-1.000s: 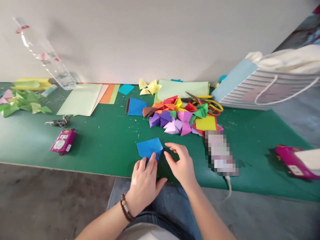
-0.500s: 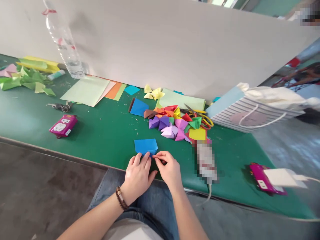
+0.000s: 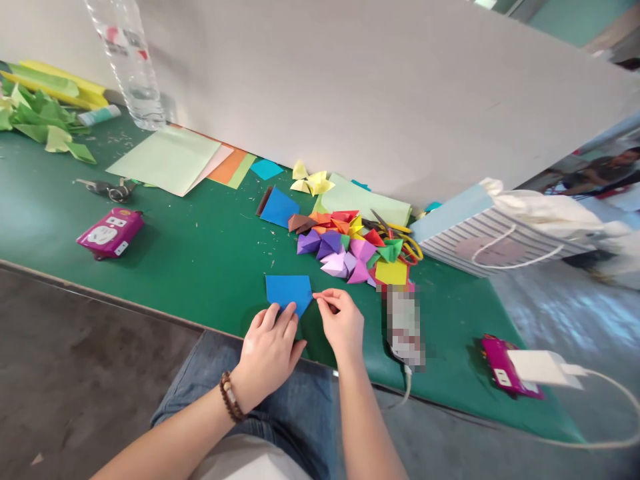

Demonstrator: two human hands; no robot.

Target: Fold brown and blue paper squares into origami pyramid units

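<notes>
A folded sheet of blue paper (image 3: 287, 288) lies on the green table near its front edge. My left hand (image 3: 273, 347) rests flat on its lower part, fingers spread, covering that side. At the paper's right corner is my right hand (image 3: 343, 320), thumb and forefinger pinched together on the edge. Behind them, folded paper pieces (image 3: 327, 243) in purple, orange, red and green form a pile. A second stack of blue paper (image 3: 279, 207), with a brown strip along its left side, sits left of that pile.
Yellow-handled scissors (image 3: 400, 237) lie behind the pile, beside a striped paper bag (image 3: 485, 233). Pale green sheets (image 3: 165, 160), a water bottle (image 3: 135, 73), keys (image 3: 113, 190) and a purple power socket (image 3: 110, 232) are on the left. A charger (image 3: 540, 367) with a cable is at right.
My right hand's fingertips have moved up along the paper's edge to its right corner. My left hand stays pressed on the paper. The view has shifted slightly.
</notes>
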